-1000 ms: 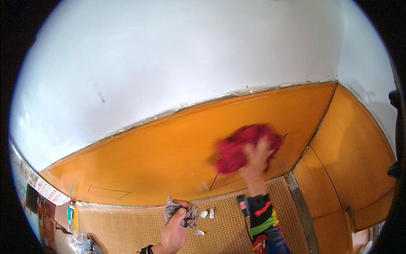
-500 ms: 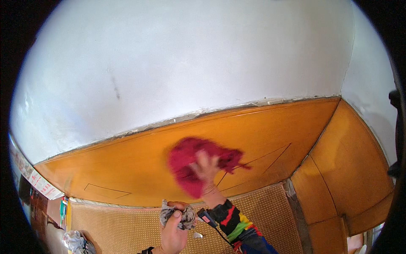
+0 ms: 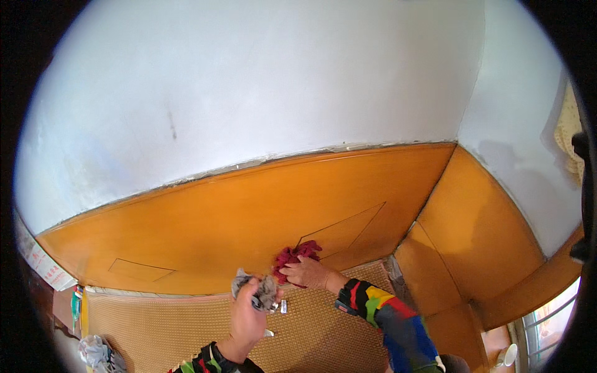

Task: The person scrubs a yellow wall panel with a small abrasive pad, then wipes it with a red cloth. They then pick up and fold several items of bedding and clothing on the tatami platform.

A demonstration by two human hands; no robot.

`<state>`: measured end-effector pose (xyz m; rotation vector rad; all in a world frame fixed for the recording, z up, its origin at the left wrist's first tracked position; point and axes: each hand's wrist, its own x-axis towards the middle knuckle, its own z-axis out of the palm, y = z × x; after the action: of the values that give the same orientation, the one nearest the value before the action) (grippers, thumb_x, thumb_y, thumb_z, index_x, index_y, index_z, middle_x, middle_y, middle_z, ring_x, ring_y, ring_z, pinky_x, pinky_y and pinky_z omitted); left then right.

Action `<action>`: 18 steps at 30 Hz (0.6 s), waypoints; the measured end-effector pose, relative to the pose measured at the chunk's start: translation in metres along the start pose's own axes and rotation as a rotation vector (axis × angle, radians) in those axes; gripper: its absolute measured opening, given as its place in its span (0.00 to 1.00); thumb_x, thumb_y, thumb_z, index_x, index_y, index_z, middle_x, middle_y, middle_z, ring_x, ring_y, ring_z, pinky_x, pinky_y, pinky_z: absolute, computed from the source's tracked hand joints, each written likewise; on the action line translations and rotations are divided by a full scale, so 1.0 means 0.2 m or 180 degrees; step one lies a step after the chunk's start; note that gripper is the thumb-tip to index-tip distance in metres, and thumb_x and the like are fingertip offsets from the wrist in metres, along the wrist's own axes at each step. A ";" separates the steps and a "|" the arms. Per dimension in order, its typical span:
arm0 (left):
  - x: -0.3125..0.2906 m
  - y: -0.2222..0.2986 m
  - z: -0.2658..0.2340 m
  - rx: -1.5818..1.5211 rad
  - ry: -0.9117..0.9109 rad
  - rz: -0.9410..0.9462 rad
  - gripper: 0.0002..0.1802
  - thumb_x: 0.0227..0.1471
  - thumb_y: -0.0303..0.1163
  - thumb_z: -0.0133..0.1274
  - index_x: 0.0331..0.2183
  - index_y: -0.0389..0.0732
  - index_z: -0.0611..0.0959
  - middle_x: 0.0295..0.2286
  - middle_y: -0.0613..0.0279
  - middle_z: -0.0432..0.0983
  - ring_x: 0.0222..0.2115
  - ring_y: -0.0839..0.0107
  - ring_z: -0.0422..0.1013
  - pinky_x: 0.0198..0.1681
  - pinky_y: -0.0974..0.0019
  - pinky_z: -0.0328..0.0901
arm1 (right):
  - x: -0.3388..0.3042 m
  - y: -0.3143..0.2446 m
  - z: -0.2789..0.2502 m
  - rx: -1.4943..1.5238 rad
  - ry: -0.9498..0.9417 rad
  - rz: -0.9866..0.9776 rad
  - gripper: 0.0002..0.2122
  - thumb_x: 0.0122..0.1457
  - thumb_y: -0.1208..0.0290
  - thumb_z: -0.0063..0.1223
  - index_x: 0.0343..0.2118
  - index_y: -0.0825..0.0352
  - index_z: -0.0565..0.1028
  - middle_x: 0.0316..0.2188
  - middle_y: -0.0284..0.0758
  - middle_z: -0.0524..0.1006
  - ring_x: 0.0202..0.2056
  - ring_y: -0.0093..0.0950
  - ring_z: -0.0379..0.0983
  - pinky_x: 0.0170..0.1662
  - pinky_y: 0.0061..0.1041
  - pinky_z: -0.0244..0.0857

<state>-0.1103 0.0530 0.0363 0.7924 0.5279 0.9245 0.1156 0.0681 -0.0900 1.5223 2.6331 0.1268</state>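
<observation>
My right hand [image 3: 310, 273] is closed over a bunched dark red cloth [image 3: 307, 250] at the lower part of an orange-brown wooden panel [image 3: 205, 230]. The cloth lies over the lower left of a dark-lined shape on that panel. Just left of it, my left hand [image 3: 245, 317] is raised and grips a crumpled grey wad [image 3: 267, 292], which could be cloth or paper. The palm hides part of the wad. Both sleeves are patterned in several colours.
A woven tan mat [image 3: 180, 323] spreads below the panel, with a small white piece [image 3: 284, 306] on it. White wall [image 3: 261, 81] rises above. More wood panelling [image 3: 479, 230] stands at right, near a white cup [image 3: 507, 355]. A crumpled bag [image 3: 99, 354] lies lower left.
My right hand has drawn the red cloth down, and the spread cloth is now bunched small. The left hand still holds the grey wad, slightly higher. The view has turned a little to the right.
</observation>
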 end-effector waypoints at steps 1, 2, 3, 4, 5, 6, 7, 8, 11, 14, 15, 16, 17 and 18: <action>0.02 -0.01 0.00 -0.0074 -0.0073 -0.0031 0.10 0.58 0.37 0.43 0.35 0.40 0.72 0.28 0.59 0.73 0.32 0.61 0.72 0.38 0.57 0.66 | -0.06 -0.02 -0.04 -0.0236 -0.0308 -0.0002 0.15 0.58 0.66 0.42 0.46 0.57 0.74 0.52 0.27 0.69 0.52 0.27 0.67 0.51 0.47 0.57; 0.04 -0.02 0.00 -0.0306 0.0059 -0.0114 0.10 0.59 0.36 0.44 0.35 0.39 0.72 0.30 0.56 0.74 0.31 0.59 0.74 0.37 0.57 0.68 | -0.15 -0.04 -0.09 0.0349 0.0072 0.0365 0.07 0.55 0.73 0.45 0.33 0.62 0.76 0.41 0.35 0.73 0.46 0.36 0.68 0.46 0.40 0.61; 0.06 -0.04 -0.01 -0.0220 0.0120 -0.0175 0.09 0.59 0.35 0.45 0.35 0.39 0.72 0.30 0.56 0.75 0.31 0.59 0.74 0.36 0.58 0.68 | -0.23 -0.06 -0.17 0.0926 0.0299 0.0627 0.07 0.54 0.74 0.46 0.34 0.62 0.76 0.42 0.36 0.73 0.46 0.37 0.68 0.46 0.39 0.61; 0.08 -0.05 -0.01 -0.0133 0.0168 -0.0261 0.08 0.58 0.34 0.46 0.35 0.39 0.72 0.31 0.56 0.75 0.32 0.59 0.74 0.35 0.59 0.69 | -0.30 -0.08 -0.25 0.1576 0.0345 0.0867 0.08 0.53 0.76 0.47 0.35 0.63 0.76 0.42 0.37 0.72 0.46 0.38 0.68 0.46 0.38 0.62; 0.09 -0.07 -0.01 -0.0068 0.0123 -0.0275 0.07 0.58 0.33 0.46 0.35 0.40 0.72 0.31 0.55 0.76 0.32 0.59 0.74 0.34 0.60 0.69 | -0.37 -0.11 -0.34 0.2204 0.0266 0.1273 0.09 0.52 0.77 0.47 0.36 0.63 0.76 0.43 0.38 0.72 0.47 0.39 0.69 0.46 0.36 0.62; 0.09 -0.08 -0.01 0.0129 -0.0107 -0.0650 0.12 0.56 0.29 0.51 0.43 0.40 0.72 0.37 0.57 0.75 0.36 0.62 0.73 0.36 0.61 0.71 | -0.43 -0.15 -0.42 0.2322 0.0290 0.1439 0.16 0.50 0.78 0.50 0.45 0.65 0.72 0.43 0.42 0.72 0.48 0.41 0.68 0.49 0.33 0.62; 0.08 -0.11 -0.01 0.0285 -0.0411 -0.0884 0.17 0.55 0.29 0.52 0.46 0.40 0.70 0.39 0.57 0.74 0.38 0.63 0.72 0.39 0.61 0.69 | -0.48 -0.21 -0.50 0.2680 0.0509 0.1442 0.19 0.51 0.77 0.51 0.48 0.64 0.69 0.45 0.42 0.71 0.49 0.40 0.68 0.50 0.33 0.62; 0.06 -0.15 0.01 0.0445 -0.0726 -0.1115 0.22 0.54 0.29 0.54 0.50 0.41 0.69 0.41 0.58 0.73 0.40 0.65 0.71 0.43 0.61 0.68 | -0.54 -0.27 -0.57 0.2984 0.0777 0.1601 0.21 0.52 0.76 0.53 0.51 0.64 0.66 0.47 0.42 0.70 0.50 0.39 0.67 0.51 0.33 0.62; -0.01 -0.26 0.04 0.0408 -0.1334 -0.1899 0.37 0.51 0.30 0.58 0.59 0.43 0.59 0.50 0.59 0.67 0.48 0.68 0.66 0.51 0.62 0.64 | -0.61 -0.41 -0.67 0.3133 0.1478 0.1447 0.30 0.50 0.72 0.57 0.56 0.65 0.59 0.47 0.47 0.69 0.50 0.41 0.67 0.53 0.34 0.61; -0.08 -0.33 0.02 0.0095 -0.1262 -0.2563 0.36 0.50 0.32 0.60 0.57 0.42 0.63 0.49 0.58 0.69 0.47 0.67 0.68 0.51 0.61 0.65 | -0.64 -0.50 -0.63 0.3610 0.1284 0.1501 0.32 0.48 0.74 0.58 0.57 0.64 0.58 0.52 0.47 0.63 0.55 0.43 0.61 0.57 0.35 0.57; -0.09 -0.35 0.01 0.0454 -0.1069 -0.2760 0.33 0.51 0.31 0.59 0.56 0.42 0.65 0.47 0.58 0.70 0.45 0.67 0.70 0.49 0.62 0.67 | -0.65 -0.52 -0.59 0.3674 0.1348 0.1517 0.32 0.48 0.75 0.58 0.58 0.64 0.58 0.53 0.47 0.62 0.56 0.44 0.59 0.58 0.35 0.56; -0.10 -0.38 0.00 0.0624 -0.0993 -0.2899 0.30 0.51 0.30 0.58 0.54 0.42 0.67 0.45 0.58 0.72 0.43 0.67 0.72 0.46 0.62 0.69 | -0.68 -0.53 -0.56 0.3936 0.1135 0.1292 0.34 0.47 0.76 0.58 0.59 0.62 0.57 0.57 0.49 0.57 0.58 0.45 0.56 0.59 0.36 0.53; -0.10 -0.41 -0.01 0.0857 -0.0881 -0.3042 0.27 0.52 0.29 0.57 0.53 0.42 0.69 0.43 0.58 0.74 0.41 0.66 0.74 0.44 0.62 0.71 | -0.71 -0.53 -0.52 0.4065 0.0906 0.1199 0.35 0.47 0.76 0.58 0.60 0.61 0.57 0.58 0.49 0.55 0.58 0.46 0.55 0.59 0.36 0.53; -0.12 -0.41 -0.04 0.0514 -0.0789 -0.3117 0.23 0.51 0.27 0.57 0.50 0.41 0.72 0.38 0.58 0.78 0.37 0.67 0.76 0.41 0.63 0.72 | -0.75 -0.53 -0.49 0.4148 0.0641 0.1184 0.35 0.48 0.76 0.58 0.60 0.61 0.56 0.59 0.50 0.53 0.59 0.46 0.54 0.59 0.36 0.53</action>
<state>-0.0880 0.0056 -0.0317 0.6602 0.6766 -0.1194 0.0861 -0.1179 0.0008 2.3089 2.5241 -1.7831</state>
